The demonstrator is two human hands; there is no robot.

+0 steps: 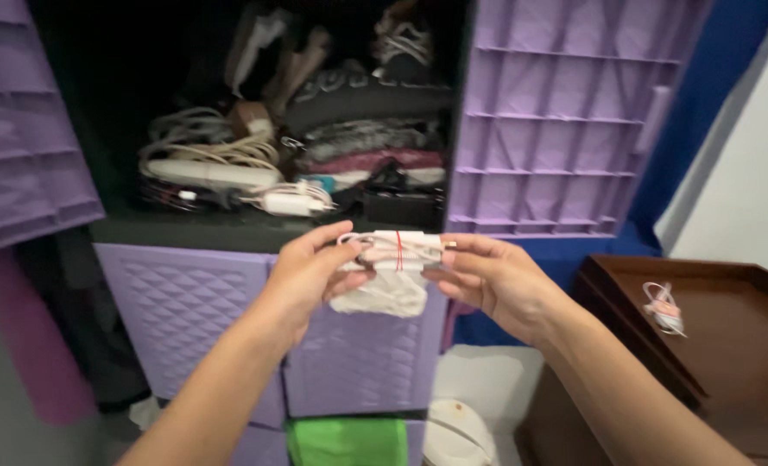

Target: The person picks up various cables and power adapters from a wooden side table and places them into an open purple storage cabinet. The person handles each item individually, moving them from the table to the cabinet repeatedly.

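Purple cabinet (185, 302), doors open, shelf crammed: white bundle (390, 259) pinched by left hand (302, 276) and right hand (487, 276) just outside it, not yet shelved.

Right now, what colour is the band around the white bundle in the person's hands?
Red: a thin band around the white bundle; the head view shows it.

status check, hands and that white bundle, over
Left hand and right hand each pinch an end of the white bundle, red band around it. Held before the open purple cabinet. Nothing between hands and shelf.
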